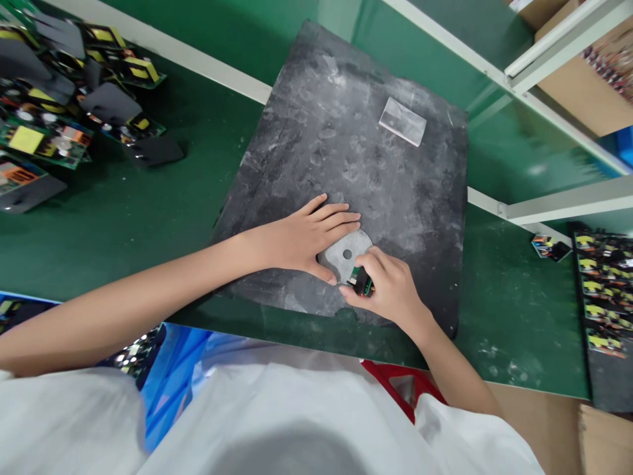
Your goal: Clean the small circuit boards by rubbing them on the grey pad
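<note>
My left hand lies flat with fingers stretched out on a dark, scuffed mat, its thumb and fingers resting against a grey round disc with a small hole in its middle. My right hand is closed around a small green circuit board, holding it at the disc's near edge. A small clear plastic piece lies on the far right part of the mat.
A heap of circuit boards with black sheets sits on the green table at the far left. A row of similar boards lies at the right. White shelf rails and cardboard boxes stand at the back right.
</note>
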{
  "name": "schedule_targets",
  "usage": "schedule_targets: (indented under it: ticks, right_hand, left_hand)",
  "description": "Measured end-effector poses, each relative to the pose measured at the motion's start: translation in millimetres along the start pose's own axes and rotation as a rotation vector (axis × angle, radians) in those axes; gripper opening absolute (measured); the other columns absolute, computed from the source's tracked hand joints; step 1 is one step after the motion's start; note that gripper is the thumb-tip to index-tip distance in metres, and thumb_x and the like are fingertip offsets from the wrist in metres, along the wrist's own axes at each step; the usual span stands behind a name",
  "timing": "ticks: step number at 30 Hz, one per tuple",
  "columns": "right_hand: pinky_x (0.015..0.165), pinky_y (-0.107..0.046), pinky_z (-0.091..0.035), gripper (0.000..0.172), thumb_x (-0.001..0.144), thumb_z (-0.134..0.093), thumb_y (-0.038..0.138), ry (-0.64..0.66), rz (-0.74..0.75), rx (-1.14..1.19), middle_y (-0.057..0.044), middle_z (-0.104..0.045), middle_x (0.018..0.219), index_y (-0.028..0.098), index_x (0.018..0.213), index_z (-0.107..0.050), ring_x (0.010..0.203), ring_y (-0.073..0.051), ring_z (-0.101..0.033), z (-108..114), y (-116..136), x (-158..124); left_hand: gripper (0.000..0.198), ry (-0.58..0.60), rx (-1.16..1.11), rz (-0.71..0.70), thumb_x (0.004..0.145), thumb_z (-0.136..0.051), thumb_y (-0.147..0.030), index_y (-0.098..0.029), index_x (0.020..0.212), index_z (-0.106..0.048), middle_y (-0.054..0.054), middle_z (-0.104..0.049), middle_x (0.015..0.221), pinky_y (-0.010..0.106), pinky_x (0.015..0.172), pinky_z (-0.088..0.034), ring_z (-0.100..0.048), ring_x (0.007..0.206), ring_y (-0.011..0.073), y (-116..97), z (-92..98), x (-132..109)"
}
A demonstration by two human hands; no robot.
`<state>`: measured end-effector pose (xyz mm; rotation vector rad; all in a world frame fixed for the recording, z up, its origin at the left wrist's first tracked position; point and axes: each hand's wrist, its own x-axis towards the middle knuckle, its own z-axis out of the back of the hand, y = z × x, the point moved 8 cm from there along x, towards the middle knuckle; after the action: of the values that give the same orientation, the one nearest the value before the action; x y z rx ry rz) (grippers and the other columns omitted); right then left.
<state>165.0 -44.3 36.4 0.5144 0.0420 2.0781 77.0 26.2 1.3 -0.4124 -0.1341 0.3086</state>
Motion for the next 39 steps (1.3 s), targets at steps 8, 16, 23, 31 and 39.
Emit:
schedule_targets:
  ticks: [8,16,23,31,39]
  right_hand:
    - [0.050,-0.022,-0.033,0.028,0.089,-0.051,0.046,0.015,-0.004,0.002,0.002,-0.046,0.069,0.019,0.085,-0.051,0.054,-0.010,-0.040,-0.6,-0.8,-0.4]
    - [0.049,-0.022,-0.033,0.028,0.089,-0.050,0.046,0.008,0.008,-0.005,0.002,-0.046,0.068,0.019,0.083,-0.051,0.053,-0.010,-0.039,0.5,0.5,0.6]
    - [0.050,-0.022,-0.033,0.028,0.089,-0.050,0.046,0.014,-0.002,-0.002,0.002,-0.046,0.069,0.019,0.084,-0.051,0.054,-0.010,-0.039,0.1,-0.6,-0.2]
    - [0.050,-0.022,-0.033,0.027,0.089,-0.052,0.045,0.002,0.008,0.001,0.002,-0.046,0.068,0.018,0.085,-0.051,0.055,-0.010,-0.041,1.0,0.6,0.7]
    - [0.050,-0.022,-0.033,0.026,0.089,-0.051,0.045,0.007,-0.002,0.001,0.002,-0.046,0.067,0.019,0.083,-0.051,0.055,-0.010,-0.041,1.4,2.0,1.8]
  left_hand:
    - [0.099,0.001,-0.001,0.001,0.079,-0.054,-0.074,-0.010,0.150,-0.029,0.015,-0.031,0.155,0.051,0.118,-0.003,-0.021,0.144,0.0350,-0.5,0.4,-0.2]
    - [0.098,-0.001,-0.012,0.002,0.079,-0.055,-0.073,-0.011,0.150,-0.029,0.015,-0.031,0.155,0.051,0.118,-0.003,-0.021,0.144,0.0352,-0.6,1.0,-0.3]
    - [0.098,0.001,0.000,0.000,0.080,-0.054,-0.073,-0.010,0.151,-0.028,0.015,-0.030,0.155,0.050,0.118,-0.002,-0.020,0.145,0.0341,-0.5,-0.2,-0.6]
    - [0.097,0.003,-0.011,0.001,0.080,-0.052,-0.074,-0.012,0.151,-0.027,0.014,-0.029,0.156,0.050,0.118,-0.001,-0.020,0.145,0.0344,-0.1,0.0,-0.2]
    - [0.098,0.007,0.008,-0.001,0.080,-0.051,-0.075,-0.010,0.151,-0.027,0.014,-0.029,0.156,0.049,0.118,-0.001,-0.019,0.145,0.0339,0.2,-0.9,0.0]
